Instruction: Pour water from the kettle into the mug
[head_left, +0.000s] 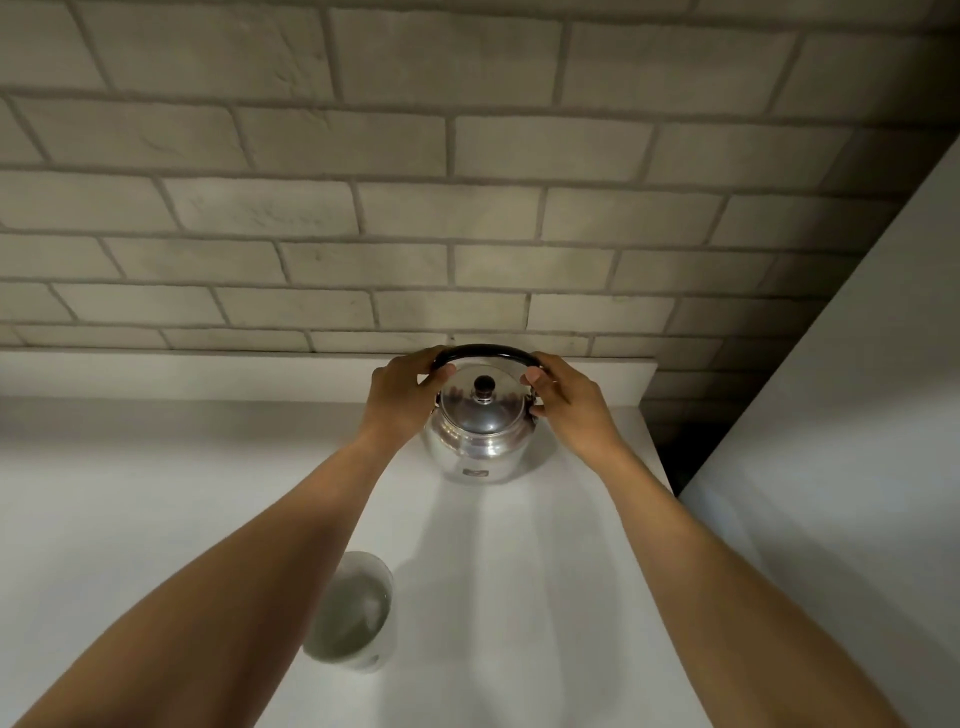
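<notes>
A shiny metal kettle (480, 441) with a black arched handle and a dark lid knob stands upright on the white counter near the back wall. My left hand (402, 397) grips the left end of the handle. My right hand (563, 402) grips the right end. A white mug (358, 613) stands closer to me, partly hidden under my left forearm; it looks to hold water. The kettle's spout is not visible.
The white counter (519, 571) ends at a raised ledge (208, 371) below a grey brick wall (467, 208). A tall white panel (831, 467) rises at the right, with a dark gap beside the counter's right edge.
</notes>
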